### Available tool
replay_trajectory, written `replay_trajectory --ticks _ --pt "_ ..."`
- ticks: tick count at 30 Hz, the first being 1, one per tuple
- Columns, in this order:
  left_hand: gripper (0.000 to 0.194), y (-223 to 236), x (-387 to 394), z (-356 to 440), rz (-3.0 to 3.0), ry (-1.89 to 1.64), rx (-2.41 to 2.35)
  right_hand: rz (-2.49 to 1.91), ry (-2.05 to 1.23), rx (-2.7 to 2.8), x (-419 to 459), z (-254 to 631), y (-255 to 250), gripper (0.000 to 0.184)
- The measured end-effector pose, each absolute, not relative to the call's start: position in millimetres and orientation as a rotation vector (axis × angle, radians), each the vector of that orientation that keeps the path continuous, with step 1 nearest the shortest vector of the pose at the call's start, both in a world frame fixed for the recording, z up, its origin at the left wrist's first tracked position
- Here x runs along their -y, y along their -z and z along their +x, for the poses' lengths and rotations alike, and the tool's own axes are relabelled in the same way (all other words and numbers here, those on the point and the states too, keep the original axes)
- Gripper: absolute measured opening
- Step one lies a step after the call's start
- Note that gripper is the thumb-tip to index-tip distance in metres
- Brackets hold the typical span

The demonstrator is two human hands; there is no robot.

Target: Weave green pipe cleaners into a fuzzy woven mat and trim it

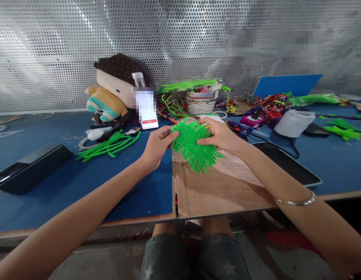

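A bright green fuzzy piece with many short pipe-cleaner ends sticking out (194, 149) is held above the table between both hands. My left hand (157, 146) pinches its left edge, thumb on top and fingers behind. On the upper right side, my right hand (222, 136) grips it with the thumb across the front; the fingers behind are partly hidden. Left of my left hand lies a loose bunch of green pipe cleaners (107, 146) on the blue tabletop (133, 194).
A phone (148, 112) leans upright by a plush doll (116, 85). Behind stand a woven basket (200, 103) and a heap of coloured pipe cleaners (273, 105). A black speaker-like box (34, 167) sits left; a dark tray (285, 163) lies under my right forearm. A perforated metal wall closes the back.
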State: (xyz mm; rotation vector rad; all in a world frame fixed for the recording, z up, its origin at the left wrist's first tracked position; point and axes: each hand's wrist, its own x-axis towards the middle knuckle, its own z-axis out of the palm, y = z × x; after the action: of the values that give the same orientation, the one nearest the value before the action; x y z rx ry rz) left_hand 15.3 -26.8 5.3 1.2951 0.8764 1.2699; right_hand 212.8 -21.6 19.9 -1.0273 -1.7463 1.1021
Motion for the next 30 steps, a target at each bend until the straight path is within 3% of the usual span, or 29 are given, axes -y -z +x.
replay_trajectory --ticks 10,18,24,27,30 --pt "0.009 -1 18 10 1.154 -1.457 -0.900 -1.089 -1.266 1.615 24 222 -32 0.055" --pt "0.009 4 8 5 1.095 -1.463 -0.864 -1.127 -1.179 1.429 16 223 -23 0.040" --pt "0.015 2 10 5 1.178 -1.471 -0.823 -1.037 -0.707 1.573 7 227 -17 0.012" --pt "0.022 0 12 7 1.213 -1.488 -0.817 -0.965 -0.272 1.638 8 228 -15 0.023" --pt "0.023 0 14 8 1.209 -1.422 -0.802 -0.933 -0.039 1.602 10 229 -14 0.033"
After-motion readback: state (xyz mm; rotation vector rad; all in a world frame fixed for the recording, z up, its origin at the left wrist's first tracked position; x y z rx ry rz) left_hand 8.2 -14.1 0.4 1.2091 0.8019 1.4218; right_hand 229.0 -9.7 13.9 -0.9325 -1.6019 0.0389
